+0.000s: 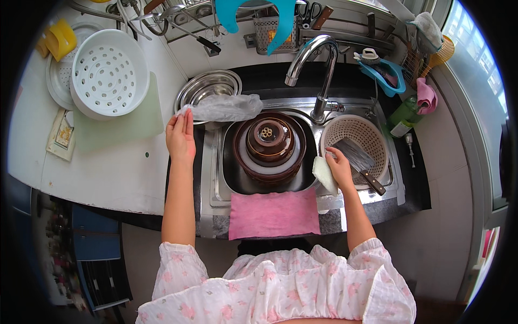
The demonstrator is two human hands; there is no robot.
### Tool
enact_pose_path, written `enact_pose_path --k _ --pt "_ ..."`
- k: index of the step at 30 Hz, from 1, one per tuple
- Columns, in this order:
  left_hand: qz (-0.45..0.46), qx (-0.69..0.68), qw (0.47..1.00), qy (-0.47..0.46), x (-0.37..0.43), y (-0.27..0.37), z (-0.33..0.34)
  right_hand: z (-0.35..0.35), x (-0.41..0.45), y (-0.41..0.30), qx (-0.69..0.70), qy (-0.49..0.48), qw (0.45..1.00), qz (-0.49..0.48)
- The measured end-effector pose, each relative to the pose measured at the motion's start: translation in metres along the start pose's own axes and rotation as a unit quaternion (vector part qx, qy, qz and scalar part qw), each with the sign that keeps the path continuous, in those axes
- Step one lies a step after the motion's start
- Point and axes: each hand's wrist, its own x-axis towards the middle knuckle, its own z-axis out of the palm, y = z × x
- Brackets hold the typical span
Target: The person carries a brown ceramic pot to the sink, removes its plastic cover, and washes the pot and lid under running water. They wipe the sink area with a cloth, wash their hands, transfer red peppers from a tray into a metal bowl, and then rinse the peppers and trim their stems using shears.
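Note:
My left hand (180, 133) pinches one end of a clear plastic bag (230, 107), which stretches to the right over the rim of nested steel bowls (210, 83). In my right hand (339, 166) is a folded white cloth (323, 172), held beside the sink's right edge. Between my hands, a stack of dark brown glazed ware stands in the steel sink (243, 184). An upturned brown bowl (270, 139) tops it, sitting on a whitish disc or plate (247, 150). Just right of my right hand, a cleaver (364, 166) lies in a beige plastic colander (380, 133).
A chrome faucet (323, 81) arches behind the sink. A pink cloth (273, 214) drapes over the front edge. To the left, a white perforated steamer basket (109, 75) rests partly on a pale green mat (121, 131). A green bottle (404, 113) stands at right.

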Motion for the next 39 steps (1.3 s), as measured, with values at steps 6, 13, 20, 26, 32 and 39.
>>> enact_pose_path --k 6,13,20,26,32,39 --pt "0.091 0.095 0.981 0.145 -0.077 0.03 -0.099 -0.005 0.014 0.015 0.035 -0.01 0.999 0.022" --pt "-0.107 0.216 0.947 0.212 -0.159 -0.005 -0.177 -0.028 0.069 -0.01 -0.085 0.061 0.993 -0.05" --pt "-0.116 0.34 0.899 0.25 -0.169 0.016 -0.158 -0.051 0.134 -0.028 -0.287 0.157 0.944 -0.042" --pt "0.004 0.429 0.885 0.182 -0.151 0.0 -0.153 -0.055 0.176 -0.022 -0.329 0.056 0.937 -0.097" --pt "0.094 0.588 0.803 -0.033 -0.144 -0.036 -0.088 -0.046 0.184 -0.016 -0.407 0.057 0.9 -0.142" --pt "0.189 0.575 0.76 -0.237 -0.119 -0.097 0.014 -0.055 0.188 -0.013 -0.388 0.02 0.907 -0.164"
